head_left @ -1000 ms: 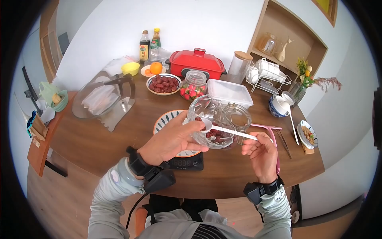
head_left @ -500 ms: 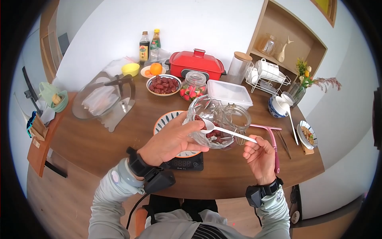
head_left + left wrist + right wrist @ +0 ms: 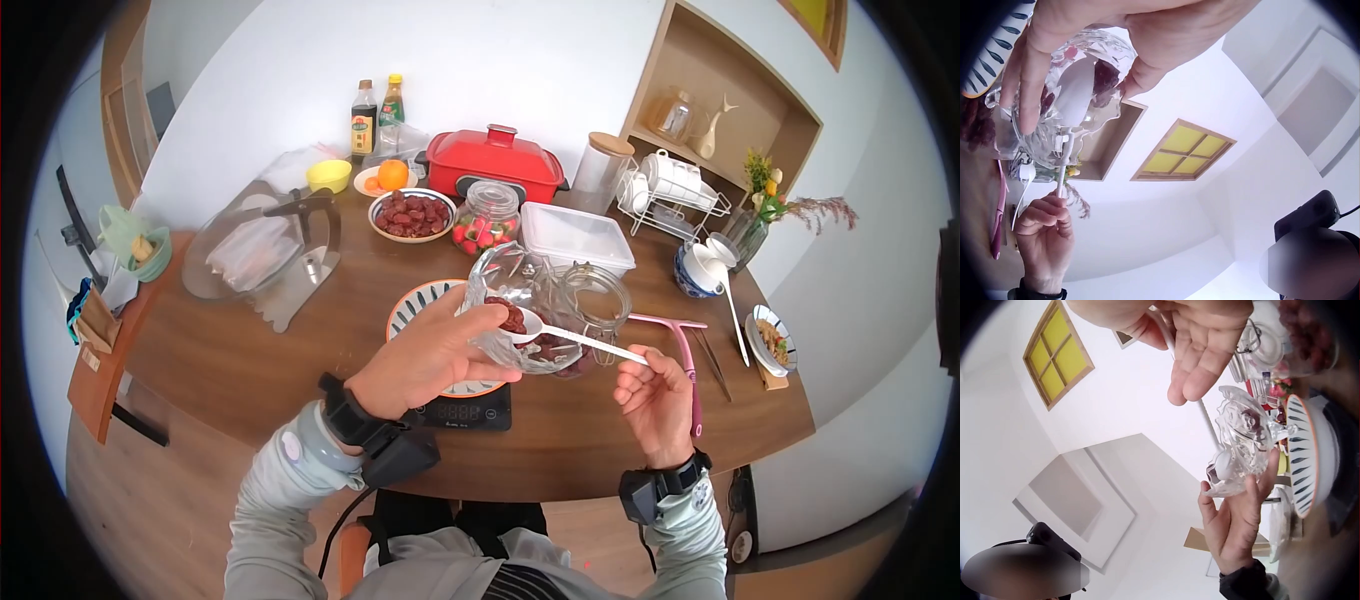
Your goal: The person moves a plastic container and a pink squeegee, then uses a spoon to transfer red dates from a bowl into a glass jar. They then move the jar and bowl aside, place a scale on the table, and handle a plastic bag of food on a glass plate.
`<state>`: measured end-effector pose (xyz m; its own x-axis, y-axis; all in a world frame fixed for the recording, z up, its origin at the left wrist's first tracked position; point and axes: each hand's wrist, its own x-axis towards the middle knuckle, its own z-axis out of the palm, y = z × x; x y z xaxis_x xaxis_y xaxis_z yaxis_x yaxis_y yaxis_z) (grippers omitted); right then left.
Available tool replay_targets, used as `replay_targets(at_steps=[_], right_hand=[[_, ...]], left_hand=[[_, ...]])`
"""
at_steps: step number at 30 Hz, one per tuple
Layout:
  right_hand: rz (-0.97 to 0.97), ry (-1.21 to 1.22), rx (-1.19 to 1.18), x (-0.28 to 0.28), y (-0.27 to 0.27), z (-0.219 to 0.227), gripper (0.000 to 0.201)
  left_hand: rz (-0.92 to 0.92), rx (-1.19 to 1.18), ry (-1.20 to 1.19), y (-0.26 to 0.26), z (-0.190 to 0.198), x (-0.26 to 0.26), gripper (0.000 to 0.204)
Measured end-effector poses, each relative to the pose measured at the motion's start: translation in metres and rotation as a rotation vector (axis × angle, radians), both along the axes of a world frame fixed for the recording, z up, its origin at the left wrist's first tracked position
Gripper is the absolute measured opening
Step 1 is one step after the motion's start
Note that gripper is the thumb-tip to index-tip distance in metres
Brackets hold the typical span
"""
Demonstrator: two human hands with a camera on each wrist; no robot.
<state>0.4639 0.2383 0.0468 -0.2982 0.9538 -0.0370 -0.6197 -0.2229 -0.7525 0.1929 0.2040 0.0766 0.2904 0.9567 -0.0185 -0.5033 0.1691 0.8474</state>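
The left hand [image 3: 425, 352] grips a clear cut-glass bowl [image 3: 483, 268] by its near-left side, tilting it above the table. Between thumb and fingers, the right hand [image 3: 655, 400] pinches the handle end of a white spoon [image 3: 590, 343]. The spoon's head lies inside the bowl, against a dark red date [image 3: 512, 317] near the left thumb. In the left wrist view the white spoon head [image 3: 1076, 94] sits beside a date [image 3: 1105, 78]. Under the left hand, a patterned plate [image 3: 405, 305] rests on a black scale [image 3: 462, 412].
Behind stand a bowl of dates [image 3: 412, 214], a jar of red and green pieces [image 3: 487, 222], a white plastic box [image 3: 578, 236] and a red cooker [image 3: 495, 160]. An open glass jar [image 3: 600, 300] is just beyond the glass bowl. A pink peeler [image 3: 688, 350] and tweezers [image 3: 714, 367] lie right.
The spoon's head has shifted slightly right and down inside the glass bowl, and more of the date by the left thumb shows. The right hand has moved slightly; the left hand stays nearly still.
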Motion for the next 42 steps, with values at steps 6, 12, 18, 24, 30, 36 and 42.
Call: replay_targets(at_steps=[6, 12, 18, 24, 30, 36, 42], right_hand=[[-0.084, 0.042, 0.038, 0.011, 0.003, 0.012, 0.025], [-0.431, -0.340, 0.444, 0.036, 0.011, 0.035, 0.023], [-0.483, -1.212, 1.087, 0.027, -0.008, 0.060, 0.016], [-0.178, -1.035, 1.315, 0.000, -0.028, 0.073, 0.017], [0.030, -0.904, 1.078, -0.007, -0.036, 0.054, 0.015], [0.092, -0.566, 0.724, -0.015, -0.043, 0.034, 0.023], [0.031, -0.301, 0.304, -0.015, -0.023, 0.032, 0.026]], left_hand=[[-0.009, 0.028, -0.044, 0.003, -0.003, -0.008, 0.042], [0.014, 0.039, -0.051, 0.002, -0.002, -0.013, 0.046], [0.025, 0.045, -0.040, 0.004, -0.005, -0.017, 0.050], [0.021, 0.094, 0.067, 0.001, -0.001, -0.018, 0.058], [0.027, 0.097, 0.083, -0.006, 0.002, -0.022, 0.058], [-0.019, 0.037, 0.086, -0.001, -0.002, -0.023, 0.050], [-0.098, -0.020, 0.061, -0.003, 0.002, -0.023, 0.041]])
